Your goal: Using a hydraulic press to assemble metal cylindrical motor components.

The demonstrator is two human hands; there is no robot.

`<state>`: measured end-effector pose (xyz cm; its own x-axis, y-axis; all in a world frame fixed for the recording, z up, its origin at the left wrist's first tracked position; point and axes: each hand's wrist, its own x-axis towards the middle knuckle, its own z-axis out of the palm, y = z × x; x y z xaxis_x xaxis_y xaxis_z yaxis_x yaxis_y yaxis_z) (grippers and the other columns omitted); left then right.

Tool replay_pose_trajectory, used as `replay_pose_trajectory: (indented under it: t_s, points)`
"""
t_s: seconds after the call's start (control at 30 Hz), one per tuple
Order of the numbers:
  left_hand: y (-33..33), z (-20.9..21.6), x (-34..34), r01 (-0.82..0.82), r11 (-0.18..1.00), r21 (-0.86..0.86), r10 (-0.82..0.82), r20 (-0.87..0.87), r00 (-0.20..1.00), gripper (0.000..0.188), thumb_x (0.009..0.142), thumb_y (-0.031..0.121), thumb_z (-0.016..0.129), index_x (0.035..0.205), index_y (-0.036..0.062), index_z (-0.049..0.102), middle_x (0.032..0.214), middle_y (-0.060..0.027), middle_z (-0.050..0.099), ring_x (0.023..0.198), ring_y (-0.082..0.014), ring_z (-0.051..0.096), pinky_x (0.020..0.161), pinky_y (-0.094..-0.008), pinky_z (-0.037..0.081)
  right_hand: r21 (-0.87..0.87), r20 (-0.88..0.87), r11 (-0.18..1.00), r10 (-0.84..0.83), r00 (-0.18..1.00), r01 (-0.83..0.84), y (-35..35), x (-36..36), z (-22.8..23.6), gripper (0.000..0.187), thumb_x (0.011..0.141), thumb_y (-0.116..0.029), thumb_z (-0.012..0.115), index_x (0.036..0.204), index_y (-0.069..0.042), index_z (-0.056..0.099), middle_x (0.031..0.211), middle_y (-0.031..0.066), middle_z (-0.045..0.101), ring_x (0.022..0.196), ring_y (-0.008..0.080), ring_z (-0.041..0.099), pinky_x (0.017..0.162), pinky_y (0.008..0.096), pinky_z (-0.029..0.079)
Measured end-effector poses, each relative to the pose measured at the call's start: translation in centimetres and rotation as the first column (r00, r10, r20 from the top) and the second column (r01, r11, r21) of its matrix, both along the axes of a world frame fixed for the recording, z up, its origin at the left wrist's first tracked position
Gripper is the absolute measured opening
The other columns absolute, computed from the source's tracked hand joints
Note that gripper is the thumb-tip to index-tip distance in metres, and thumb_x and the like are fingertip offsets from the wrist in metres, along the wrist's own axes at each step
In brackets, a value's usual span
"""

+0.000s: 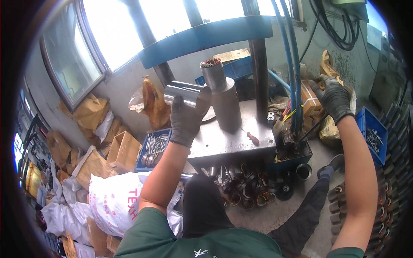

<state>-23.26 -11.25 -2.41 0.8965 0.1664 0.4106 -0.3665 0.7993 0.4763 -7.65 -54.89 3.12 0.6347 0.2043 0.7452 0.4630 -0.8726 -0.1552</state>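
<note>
My left hand, in a dark grey glove, is closed around a shiny metal tube, held tilted on its side above the press table's left part. Just right of it, a thick metal cylinder stands upright on the metal press table. On top of that sits a narrower motor stator with coloured wire windings at its upper end. My right hand, gloved too, is raised at the right beside the blue hoses. Its thumb stands apart from the fingers, and I see nothing in it. A screwdriver lies on the table.
A blue press beam spans above the table between dark posts. Blue hoses hang at the right. Blue bins of metal parts flank me. Wound motor parts lie beneath the table; white sacks fill the left.
</note>
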Motion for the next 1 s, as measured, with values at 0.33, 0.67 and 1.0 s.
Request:
replay_pose_trajectory:
  t_s: [0.33, 0.67, 1.0]
  points:
    - [1.4, 3.5, 4.9, -0.464, 0.831, 0.307, 0.440, 0.147, 0.886, 0.055, 0.091, 0.019, 0.076, 0.137, 0.0035, 0.049, 0.131, -0.0110, 0.059, 0.123, -0.0213, 0.058, 0.108, -0.0377, 0.050, -0.167, -0.196, 0.976, -0.171, 0.966, 0.138, 0.0, 1.2, 0.8, 0.029, 0.088, -0.031, 0.065, 0.103, -0.007, 0.074, 0.102, 0.0212, 0.074, 0.100, 0.0384, 0.071, 0.093, 0.0464, 0.055]
    - [-2.5, 6.2, 7.4, -0.821, -0.296, 0.488, 0.367, 0.852, 0.374, 0.097, 0.073, 0.023, 0.095, 0.147, 0.0028, 0.037, 0.130, -0.0115, 0.060, 0.118, -0.0226, 0.064, 0.102, -0.0347, 0.055, -0.099, -0.385, 0.990, -0.131, 0.913, 0.100, 0.6, 0.2, 2.3, 0.079, 0.092, -0.074, 0.050, 0.108, 0.000, 0.074, 0.102, 0.0257, 0.074, 0.102, 0.0387, 0.072, 0.093, 0.0457, 0.054]
    - [-1.5, 6.8, 10.8, -0.778, -0.052, 0.626, 0.498, 0.691, 0.524, 0.090, 0.078, 0.016, 0.089, 0.147, 0.0080, 0.033, 0.137, -0.0119, 0.054, 0.122, -0.0207, 0.060, 0.103, -0.0327, 0.056, -0.179, -0.406, 0.973, -0.210, 0.889, 0.148, -0.1, 0.6, 2.0, 0.037, 0.090, -0.028, 0.061, 0.117, -0.006, 0.073, 0.120, 0.0239, 0.071, 0.114, 0.0383, 0.068, 0.102, 0.0461, 0.052]
